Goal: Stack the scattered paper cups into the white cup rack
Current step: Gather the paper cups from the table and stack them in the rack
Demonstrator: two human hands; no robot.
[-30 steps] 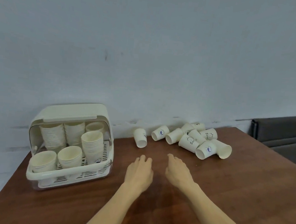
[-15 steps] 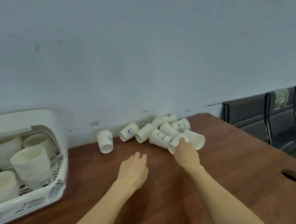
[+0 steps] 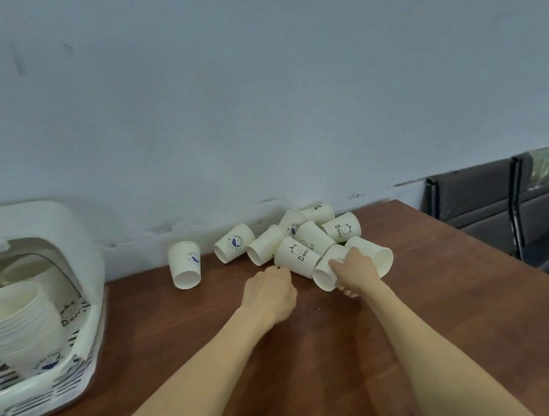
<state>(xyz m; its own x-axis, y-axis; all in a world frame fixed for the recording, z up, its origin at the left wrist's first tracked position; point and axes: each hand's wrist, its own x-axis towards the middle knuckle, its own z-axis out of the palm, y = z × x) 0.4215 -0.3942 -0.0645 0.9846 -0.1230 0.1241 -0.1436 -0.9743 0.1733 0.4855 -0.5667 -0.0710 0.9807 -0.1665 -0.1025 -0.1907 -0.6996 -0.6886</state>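
White paper cups [image 3: 298, 256] (blue logos, black lettering), brown table [image 3: 458, 309]

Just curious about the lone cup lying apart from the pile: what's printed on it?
A small round blue emblem on the white lone cup, seen in the head view.

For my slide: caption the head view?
Right hand grips a paper cup from the pile; left hand reaches alongside.
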